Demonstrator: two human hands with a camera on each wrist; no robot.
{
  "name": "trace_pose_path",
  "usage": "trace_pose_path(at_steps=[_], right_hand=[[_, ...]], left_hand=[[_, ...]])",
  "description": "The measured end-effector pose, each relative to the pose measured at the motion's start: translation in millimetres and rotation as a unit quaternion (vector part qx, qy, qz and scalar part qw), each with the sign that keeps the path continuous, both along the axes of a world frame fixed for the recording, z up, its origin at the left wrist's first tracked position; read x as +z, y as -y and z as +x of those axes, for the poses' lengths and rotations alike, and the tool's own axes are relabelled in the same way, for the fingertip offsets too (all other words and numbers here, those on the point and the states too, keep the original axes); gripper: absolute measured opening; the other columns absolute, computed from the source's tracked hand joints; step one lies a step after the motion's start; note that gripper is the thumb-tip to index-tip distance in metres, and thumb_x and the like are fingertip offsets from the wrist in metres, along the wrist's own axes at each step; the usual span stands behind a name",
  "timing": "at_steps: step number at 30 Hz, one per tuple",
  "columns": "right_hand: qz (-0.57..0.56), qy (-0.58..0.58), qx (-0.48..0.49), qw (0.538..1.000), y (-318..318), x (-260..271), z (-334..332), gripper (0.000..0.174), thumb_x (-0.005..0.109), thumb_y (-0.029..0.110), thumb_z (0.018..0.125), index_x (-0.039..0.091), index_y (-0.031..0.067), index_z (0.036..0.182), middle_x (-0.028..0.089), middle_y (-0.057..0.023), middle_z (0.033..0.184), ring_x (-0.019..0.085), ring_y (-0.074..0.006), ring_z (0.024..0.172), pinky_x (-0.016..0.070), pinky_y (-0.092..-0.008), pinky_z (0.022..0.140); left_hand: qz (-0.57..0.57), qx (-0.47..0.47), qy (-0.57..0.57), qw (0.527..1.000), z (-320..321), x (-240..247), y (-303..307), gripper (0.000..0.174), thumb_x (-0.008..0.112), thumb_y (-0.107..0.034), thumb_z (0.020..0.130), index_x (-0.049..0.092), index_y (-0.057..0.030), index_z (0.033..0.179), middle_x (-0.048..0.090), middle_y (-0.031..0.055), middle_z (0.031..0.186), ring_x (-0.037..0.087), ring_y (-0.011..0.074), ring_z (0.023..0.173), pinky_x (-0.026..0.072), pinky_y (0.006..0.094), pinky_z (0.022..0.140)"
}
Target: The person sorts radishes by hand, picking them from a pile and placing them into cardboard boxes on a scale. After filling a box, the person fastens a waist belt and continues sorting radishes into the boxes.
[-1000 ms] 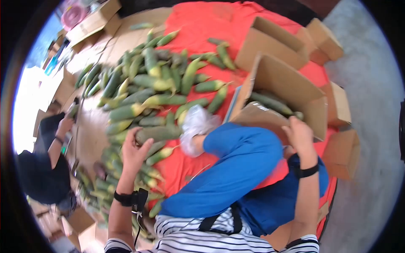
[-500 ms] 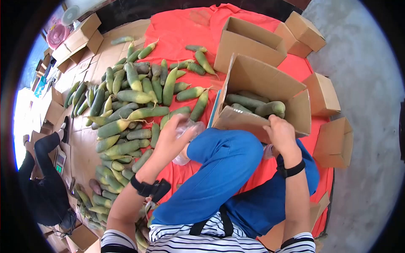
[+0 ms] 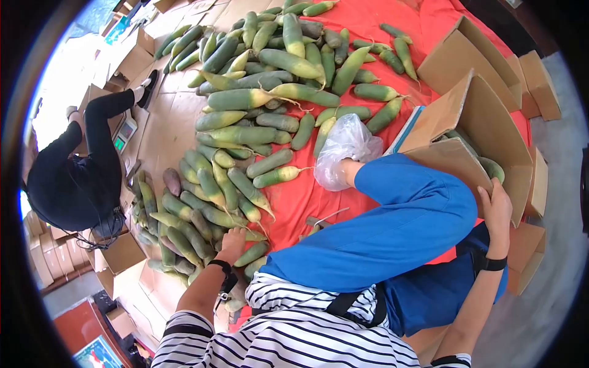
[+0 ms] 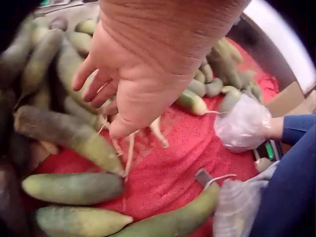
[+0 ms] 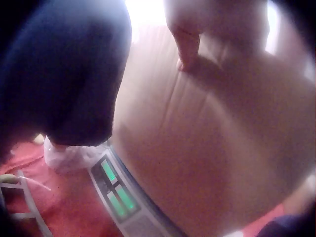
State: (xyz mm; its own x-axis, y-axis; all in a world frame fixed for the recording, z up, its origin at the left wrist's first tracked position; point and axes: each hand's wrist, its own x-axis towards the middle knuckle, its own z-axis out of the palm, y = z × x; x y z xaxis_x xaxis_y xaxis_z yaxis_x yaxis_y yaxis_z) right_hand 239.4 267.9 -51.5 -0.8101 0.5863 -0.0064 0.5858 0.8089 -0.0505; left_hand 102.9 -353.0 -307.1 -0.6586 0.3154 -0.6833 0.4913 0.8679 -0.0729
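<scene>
Head view has the left hand [image 3: 232,244] wide and seemingly empty at the green radishes [image 3: 291,61], heaped from ten to one o'clock; the right hand [image 3: 498,208] touches the box [image 3: 469,162], its closure unclear. Selecting seems in hand, and the next grasp calls for fingers round one body; red cloth [image 3: 307,199] gives room at two o'clock, before the bent knee [image 3: 451,190] and box edge.

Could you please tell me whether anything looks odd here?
A plastic bag covers the person's foot, where a shoe would be usual; one purplish vegetable stands out toward the left of the green pile.
</scene>
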Motion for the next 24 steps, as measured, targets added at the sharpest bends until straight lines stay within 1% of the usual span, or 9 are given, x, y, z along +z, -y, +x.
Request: trace_pose_path(at_steps=[3,7,9,12,15,17,20,22,24], right_hand=[[0.017,-0.001,0.001,1.0,0,0,0,0.028,0.06,0.024,0.087,0.053,0.0005,0.101,0.062,-0.0231,0.089,0.058,-0.0416,0.086,0.045,-0.047,0.072],[0.023,-0.001,0.007,1.0,0,-1,0,0.028,0.06,0.025,0.088,0.053,0.0005,0.1,0.061,-0.0233,0.089,0.058,-0.0414,0.085,0.0451,-0.0467,0.071],[0.03,0.0,0.007,1.0,-1,-2,1,0.029,0.061,0.025,0.088,0.053,0.0004,0.1,0.061,-0.0233,0.089,0.058,-0.0413,0.085,0.0452,-0.0466,0.07],[0.018,0.004,0.007,1.0,-3,-1,0,0.029,0.062,0.025,0.086,0.053,0.0014,0.1,0.061,-0.0225,0.087,0.059,-0.0408,0.083,0.0458,-0.0464,0.069],[0.04,-0.006,0.021,0.999,-6,-3,2,0.028,0.064,0.024,0.084,0.053,0.0015,0.096,0.061,-0.0215,0.084,0.059,-0.0398,0.083,0.0464,-0.0468,0.068],[0.036,-0.009,0.017,0.999,-5,0,0,0.027,0.065,0.023,0.082,0.053,0.0014,0.092,0.061,-0.021,0.083,0.06,-0.0389,0.082,0.0467,-0.0468,0.069],[0.017,-0.029,0.017,0.999,-5,-2,1,0.025,0.066,0.022,0.08,0.053,0.0022,0.09,0.062,-0.0205,0.082,0.06,-0.0377,0.081,0.0472,-0.0462,0.07],[0.031,-0.041,0.007,0.999,-4,-2,0,0.025,0.067,0.021,0.08,0.053,0.0025,0.088,0.062,-0.0193,0.082,0.061,-0.0366,0.081,0.0478,-0.0454,0.07],[0.022,-0.035,0.002,0.999,-4,-2,0,0.026,0.068,0.021,0.078,0.053,0.0025,0.088,0.063,-0.0178,0.082,0.062,-0.0352,0.081,0.0483,-0.0448,0.07]], left_hand=[[0.136,-0.108,0.012,0.985,8,-11,-7,0.025,0.061,-0.014,0.081,0.055,-0.008,0.104,0.058,0.0108,0.107,0.055,0.0285,0.103,0.0442,0.0414,0.083],[0.132,-0.135,-0.023,0.982,15,-35,-12,0.021,0.059,-0.017,0.083,0.056,-0.0088,0.102,0.057,0.0094,0.107,0.055,0.0273,0.101,0.044,0.0408,0.083],[0.024,-0.11,-0.031,0.993,15,-44,-18,0.019,0.055,-0.019,0.085,0.058,-0.0105,0.102,0.057,0.0074,0.108,0.056,0.0251,0.1,0.0442,0.0404,0.081],[0.05,-0.151,-0.093,0.983,19,-63,-7,0.018,0.051,-0.018,0.086,0.059,-0.0118,0.101,0.057,0.0056,0.107,0.056,0.0233,0.099,0.0444,0.0401,0.079],[0.063,-0.157,-0.077,0.983,14,-55,-16,0.018,0.051,-0.016,0.085,0.06,-0.0129,0.101,0.056,0.0048,0.103,0.056,0.0241,0.097,0.0446,0.0396,0.078],[0.017,-0.145,-0.085,0.986,18,-57,-19,0.02,0.055,-0.017,0.083,0.058,-0.0127,0.103,0.055,0.0063,0.102,0.055,0.0244,0.098,0.0443,0.039,0.08],[0.04,-0.163,-0.102,0.98,14,-47,-24,0.031,0.063,-0.025,0.08,0.056,-0.0106,0.106,0.056,0.0097,0.1,0.056,0.0268,0.097,0.0463,0.0408,0.078],[0.054,-0.018,-0.004,0.998,3,-18,-39,0.047,0.07,-0.034,0.074,0.052,-0.0086,0.11,0.057,0.013,0.099,0.059,0.0313,0.095,0.0484,0.0437,0.076],[0.071,-0.025,0.002,0.997,-18,4,-46,0.054,0.074,-0.035,0.069,0.05,-0.0058,0.108,0.057,0.0177,0.099,0.06,0.0367,0.092,0.0491,0.0459,0.076]])
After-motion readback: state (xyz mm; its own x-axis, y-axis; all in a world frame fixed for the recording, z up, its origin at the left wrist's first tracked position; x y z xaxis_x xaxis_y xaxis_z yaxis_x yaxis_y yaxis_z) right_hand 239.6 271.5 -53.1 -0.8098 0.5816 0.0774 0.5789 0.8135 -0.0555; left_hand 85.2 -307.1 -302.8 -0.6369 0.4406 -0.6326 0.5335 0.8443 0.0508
